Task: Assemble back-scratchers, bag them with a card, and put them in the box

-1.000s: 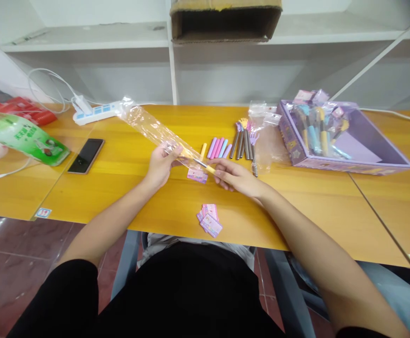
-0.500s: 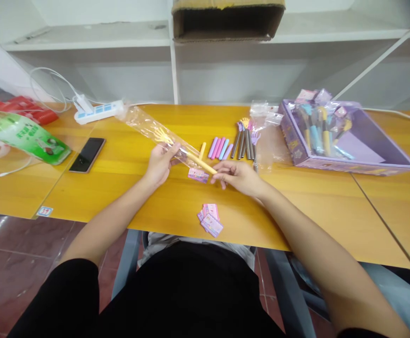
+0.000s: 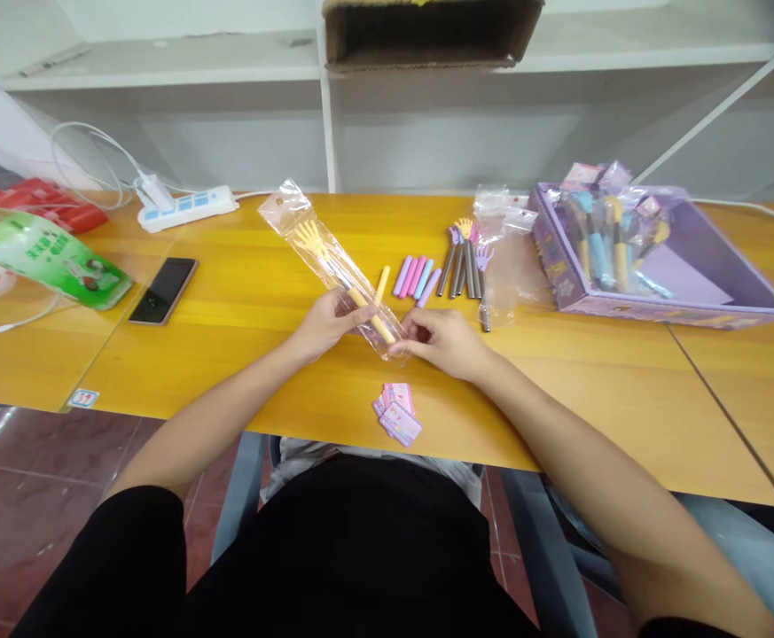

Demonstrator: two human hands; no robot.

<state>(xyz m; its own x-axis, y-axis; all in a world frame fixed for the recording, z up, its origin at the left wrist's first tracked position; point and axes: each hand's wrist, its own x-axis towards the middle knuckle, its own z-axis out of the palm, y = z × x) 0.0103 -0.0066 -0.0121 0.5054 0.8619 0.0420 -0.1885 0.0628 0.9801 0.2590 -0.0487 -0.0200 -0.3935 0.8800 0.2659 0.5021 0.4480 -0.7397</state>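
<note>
A long clear plastic sleeve [image 3: 307, 232] slants across the yellow table [image 3: 240, 337], with a yellow hand-shaped stick [image 3: 343, 282] fully inside it. My left hand [image 3: 329, 321] pinches the sleeve near its lower part. My right hand [image 3: 441, 341] grips the sleeve's open lower end, fingers curled on the plastic. A small stack of pink and purple cards [image 3: 395, 413] lies near the table's front edge, just below my hands.
Pastel handles [image 3: 414, 276] and grey sticks [image 3: 464, 268] lie beyond my hands beside empty clear sleeves [image 3: 501, 257]. A purple box [image 3: 706, 283] of packed items stands at right. A phone [image 3: 163, 290], power strip [image 3: 185, 209] and green bottle [image 3: 47, 257] lie at left.
The yellow stick slid all the way into the sleeve. The sleeve swung from a flat leftward slant to steeper. My right hand moved onto its open end, where the card lay.
</note>
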